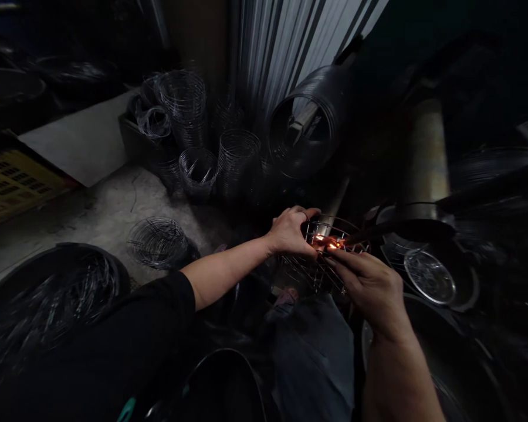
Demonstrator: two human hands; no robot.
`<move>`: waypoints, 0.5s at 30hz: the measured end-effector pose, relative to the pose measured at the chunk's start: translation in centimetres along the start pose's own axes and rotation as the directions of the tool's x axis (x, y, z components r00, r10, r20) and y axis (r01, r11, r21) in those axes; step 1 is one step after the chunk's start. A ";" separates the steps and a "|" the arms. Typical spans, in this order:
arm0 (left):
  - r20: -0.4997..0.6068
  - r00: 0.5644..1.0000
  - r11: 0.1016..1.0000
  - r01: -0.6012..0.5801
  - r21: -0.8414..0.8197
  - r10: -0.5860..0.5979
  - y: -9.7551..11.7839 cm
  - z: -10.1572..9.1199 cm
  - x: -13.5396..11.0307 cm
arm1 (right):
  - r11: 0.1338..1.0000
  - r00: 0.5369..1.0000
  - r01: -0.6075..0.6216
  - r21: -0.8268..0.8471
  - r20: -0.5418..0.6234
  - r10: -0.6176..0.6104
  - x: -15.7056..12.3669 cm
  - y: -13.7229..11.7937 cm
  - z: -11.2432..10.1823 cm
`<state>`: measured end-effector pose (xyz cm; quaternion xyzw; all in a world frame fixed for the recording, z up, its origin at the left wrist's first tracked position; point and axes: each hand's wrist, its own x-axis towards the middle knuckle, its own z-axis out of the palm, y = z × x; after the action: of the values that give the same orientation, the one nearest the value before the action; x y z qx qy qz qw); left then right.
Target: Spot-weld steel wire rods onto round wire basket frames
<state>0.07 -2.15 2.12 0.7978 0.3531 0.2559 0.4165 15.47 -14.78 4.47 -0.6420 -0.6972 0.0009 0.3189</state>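
A round wire basket (313, 271) is held in front of me, its rim and crossing wires partly hidden by my hands. My left hand (290, 231) grips its left side, thumb and fingers curved around the rim. My right hand (376, 287) is closed at the near right side, fingertips pinched close to bright orange glowing spots (333, 245); what exactly they pinch is too small and dark to tell. A dark rod (369, 233) comes in from the right and meets the basket at the glow. A pale bar (335, 205) stands behind the basket.
Stacked wire rings (182, 99) and a wire cylinder (239, 153) stand at the back. A wire coil (156, 240) lies left, near a tub of wire pieces (88, 281). A yellow crate (17, 181) is far left. A thick machine column (429, 152) rises at right, above metal basins (470, 287).
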 end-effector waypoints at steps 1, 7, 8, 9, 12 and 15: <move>0.000 1.000 1.000 -0.006 0.001 0.006 -0.1 0.0 0.1 | 0.998 0.999 -0.043 0.038 -0.015 0.044 -0.3 0.0 0.0; -0.005 0.999 0.999 0.043 0.029 -0.043 0.2 0.0 1.2 | 0.880 0.834 -0.360 0.310 -0.315 0.452 -2.7 -1.0 -0.2; -0.009 0.998 0.997 0.065 0.036 -0.065 0.3 0.0 1.5 | 0.863 0.803 -0.376 0.338 -0.345 0.486 -2.9 -1.2 -0.1; -0.011 0.997 0.996 0.083 0.045 -0.083 0.4 0.0 1.7 | 0.845 0.776 -0.390 0.365 -0.364 0.515 -2.9 -1.5 -0.1; 0.003 0.995 0.992 0.104 0.066 -0.104 0.4 -0.1 2.2 | 0.771 0.687 -0.460 0.441 -0.373 0.623 -3.0 -2.0 -0.1; 0.059 0.996 0.996 0.069 0.058 -0.072 0.0 -0.7 2.5 | 0.700 0.610 -0.557 0.447 -0.352 0.710 -3.1 -0.7 -0.2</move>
<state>1.10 0.10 2.77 0.8036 0.3752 0.2066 0.4133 14.88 -17.81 3.56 -0.7708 -0.3044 0.0517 0.5572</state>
